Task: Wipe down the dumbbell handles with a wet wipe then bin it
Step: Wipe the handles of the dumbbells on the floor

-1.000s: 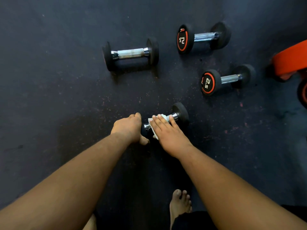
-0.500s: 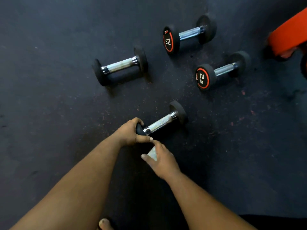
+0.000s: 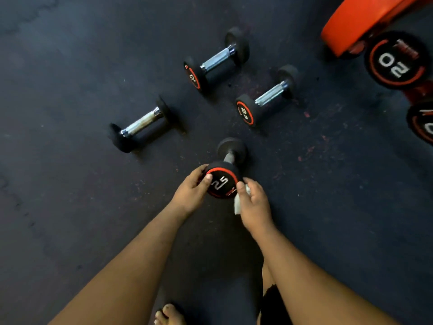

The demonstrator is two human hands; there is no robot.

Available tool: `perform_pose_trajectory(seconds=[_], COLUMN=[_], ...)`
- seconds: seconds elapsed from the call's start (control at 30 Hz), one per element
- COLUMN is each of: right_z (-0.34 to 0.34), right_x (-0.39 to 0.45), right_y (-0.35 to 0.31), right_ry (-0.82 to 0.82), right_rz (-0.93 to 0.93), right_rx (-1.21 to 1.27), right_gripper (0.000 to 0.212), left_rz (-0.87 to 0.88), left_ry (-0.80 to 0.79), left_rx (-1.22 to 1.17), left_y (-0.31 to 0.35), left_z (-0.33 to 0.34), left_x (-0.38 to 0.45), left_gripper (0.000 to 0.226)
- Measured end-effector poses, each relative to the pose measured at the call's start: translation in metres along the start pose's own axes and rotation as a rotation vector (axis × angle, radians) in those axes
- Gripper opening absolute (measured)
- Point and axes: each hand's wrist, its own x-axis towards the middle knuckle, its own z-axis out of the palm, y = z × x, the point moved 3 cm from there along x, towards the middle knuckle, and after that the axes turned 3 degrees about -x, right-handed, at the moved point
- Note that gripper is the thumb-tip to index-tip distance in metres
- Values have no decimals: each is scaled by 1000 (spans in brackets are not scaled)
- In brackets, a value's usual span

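Note:
A small black dumbbell [image 3: 222, 181] marked 2.5 is tilted up, its near end face turned to me and its far end on the floor. My left hand [image 3: 191, 192] grips the left rim of that near end. My right hand [image 3: 254, 205] touches the right rim and holds a crumpled white wet wipe [image 3: 239, 204] under its fingers. Its short handle [image 3: 229, 157] is mostly hidden behind the near end. Three more small dumbbells lie on the floor beyond: one at the left [image 3: 140, 124], one at the back [image 3: 216, 61], one at the right [image 3: 267, 96].
The floor is dark rubber matting [image 3: 70, 184]. An orange weight plate [image 3: 365, 22] and large black dumbbell ends marked 20 [image 3: 396, 61] stand at the upper right. My bare toes [image 3: 167, 314] show at the bottom edge.
The near dumbbell has been tipped up from lying flat, so its 2.5 end faces me. My right hand, with the wipe, has moved from below the handle to the end's right rim.

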Motion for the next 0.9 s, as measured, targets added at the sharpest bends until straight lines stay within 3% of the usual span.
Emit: perform_pose_trajectory(seconds=[0.1,0.33,0.53,0.7,0.9], right_z=[-31,-32,-42,-62,-10], right_x=[22,35,25,-9,-40], right_y=[-11,-10,-18,-73,-153], right_ry=[27,-190,-74,78,-44], right_rz=[75,188,226,164,99], right_rx=[83,106,91,118,75], right_gripper=[39,37,21,20,30], left_rz=[23,-81,-132,-225,-251], left_ry=[11,48,60,68,49], left_rx=[134,193,206,174,118], left_y=[34,29,40,74,82], left_z=[16,17,16,-19,-99], left_x=[17,20,12,-27,-56], left_gripper=[40,37,46,63,60])
